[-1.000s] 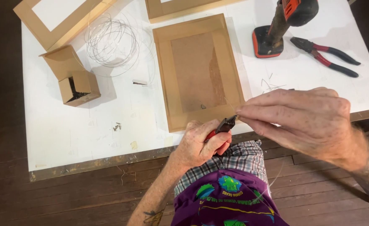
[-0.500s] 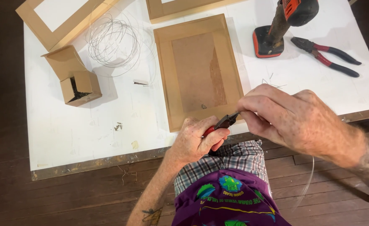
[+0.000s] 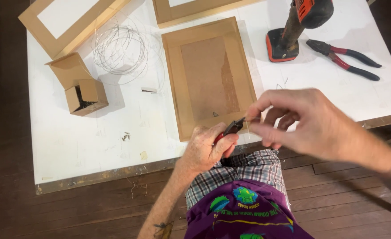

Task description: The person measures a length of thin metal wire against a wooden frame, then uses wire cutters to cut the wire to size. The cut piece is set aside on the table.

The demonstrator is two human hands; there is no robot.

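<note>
My left hand [image 3: 209, 149] grips small red-handled pliers [image 3: 231, 129], their dark jaws pointing right over the table's front edge. My right hand [image 3: 298, 120] pinches a thin wire between thumb and forefinger right at the plier jaws. Just behind both hands lies a brown wooden picture frame [image 3: 208, 75], face down on the white table [image 3: 93, 132]. A loose coil of thin wire [image 3: 120, 49] lies left of the frame.
A small open cardboard box [image 3: 81, 88] stands at the left. A cordless drill [image 3: 297, 26] and larger red-handled pliers [image 3: 344, 59] sit at the back right. Two more frames [image 3: 67, 22] [image 3: 191, 9] lie along the far edge. The floor is dark wood.
My right hand has shifted its grip on the wire at the plier jaws, fingers now pinched more finely. The left hand with the pliers has barely moved.
</note>
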